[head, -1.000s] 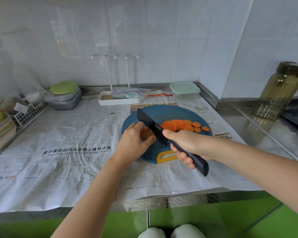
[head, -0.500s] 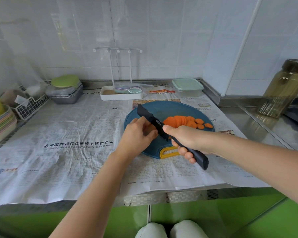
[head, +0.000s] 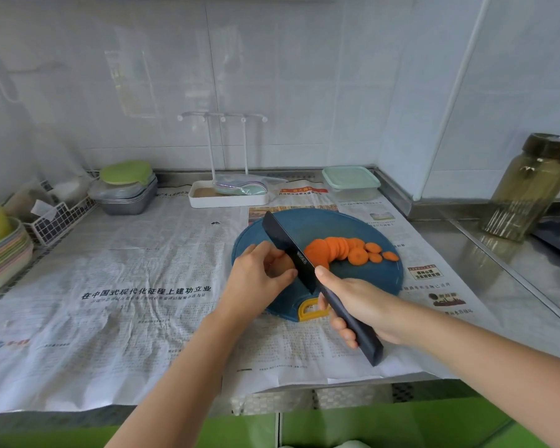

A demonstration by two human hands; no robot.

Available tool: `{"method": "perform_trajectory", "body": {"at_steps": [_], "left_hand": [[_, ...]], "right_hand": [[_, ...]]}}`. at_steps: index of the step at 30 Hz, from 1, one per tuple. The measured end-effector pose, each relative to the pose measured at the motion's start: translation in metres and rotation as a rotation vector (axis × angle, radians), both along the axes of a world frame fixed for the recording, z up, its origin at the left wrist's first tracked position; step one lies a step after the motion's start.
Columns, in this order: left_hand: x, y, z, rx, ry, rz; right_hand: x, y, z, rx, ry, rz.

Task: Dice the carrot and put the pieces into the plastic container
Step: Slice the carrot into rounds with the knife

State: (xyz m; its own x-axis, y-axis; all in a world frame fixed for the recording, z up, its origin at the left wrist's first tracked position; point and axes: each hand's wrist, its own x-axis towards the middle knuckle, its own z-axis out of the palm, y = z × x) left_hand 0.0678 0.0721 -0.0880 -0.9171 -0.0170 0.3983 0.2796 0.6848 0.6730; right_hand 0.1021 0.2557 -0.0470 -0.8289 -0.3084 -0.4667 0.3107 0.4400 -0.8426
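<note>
A row of orange carrot slices (head: pixel 340 250) lies on the round blue cutting board (head: pixel 346 221). My right hand (head: pixel 356 302) grips the handle of a black knife (head: pixel 288 250), whose blade stands on the board just left of the slices. My left hand (head: pixel 256 279) sits with curled fingers against the blade's left side; whatever it holds is hidden beneath the fingers. The plastic container (head: pixel 351 184) with a pale green lid stands closed at the back, near the wall.
Newspaper (head: pixel 126 302) covers the counter. A white tray with a rack (head: pixel 228 197) stands behind the board, metal trays with a green lid (head: pixel 125 192) at back left, stacked plates (head: pixel 0 257) at far left. A tall glass jar (head: pixel 527 189) stands right.
Both hands stay on the board at the same spot; the knife blade remains against the carrot. The camera has tilted, so the scene sits lower in view.
</note>
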Motion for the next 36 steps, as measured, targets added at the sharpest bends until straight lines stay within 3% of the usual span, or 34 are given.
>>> {"method": "perform_trajectory", "body": {"at_steps": [5, 12, 18, 22, 30, 36], "left_hand": [[-0.001, 0.003, -0.003, -0.028, 0.011, 0.024], [0.001, 0.005, -0.004, -0.086, 0.056, 0.044], [0.001, 0.005, -0.003, -0.118, 0.081, 0.032], [0.008, 0.017, -0.004, -0.109, 0.128, -0.006], [0.009, 0.016, -0.006, -0.060, 0.156, 0.048], [0.007, 0.012, -0.007, 0.013, 0.106, 0.087]], "right_hand": [[-0.006, -0.001, 0.004, 0.194, 0.095, 0.010], [-0.024, -0.010, 0.030, 0.379, -0.050, 0.027], [-0.027, -0.018, 0.042, 0.465, -0.051, 0.006], [-0.023, -0.020, 0.026, 0.421, -0.148, -0.040], [-0.020, -0.028, 0.015, 0.425, -0.087, -0.099], [-0.010, -0.047, 0.022, 0.539, -0.084, -0.052]]}}
